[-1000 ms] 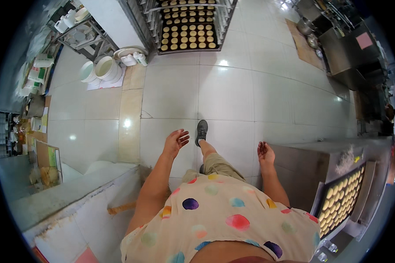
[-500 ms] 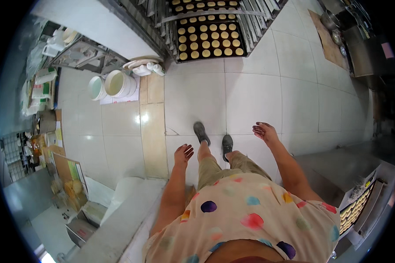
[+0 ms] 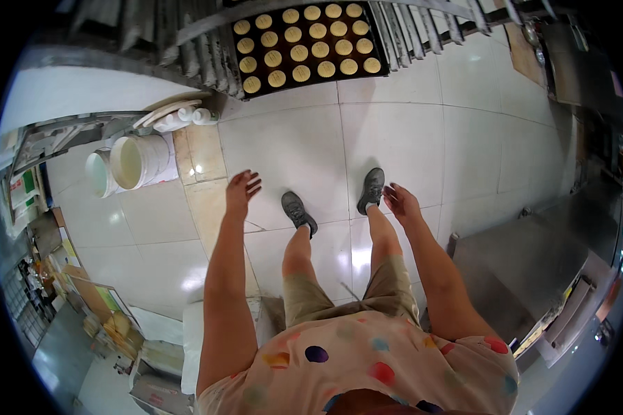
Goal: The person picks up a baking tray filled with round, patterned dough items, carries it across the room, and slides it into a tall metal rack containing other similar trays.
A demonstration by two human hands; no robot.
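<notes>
A dark tray (image 3: 313,76) sits in the metal rack (image 3: 405,31) at the frame's top centre, beyond the person's left hand (image 3: 241,194) and right hand (image 3: 402,202), touching neither. Round golden pastries (image 3: 301,73) line it in neat rows. The left's fingers are spread, empty; the right's hang loosely parted, seemingly empty, its palm hidden.

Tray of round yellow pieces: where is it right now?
In the head view, the dark tray is at top centre in the metal rack, beyond the left hand and right hand, with the white buckets toward its lower left.
</notes>
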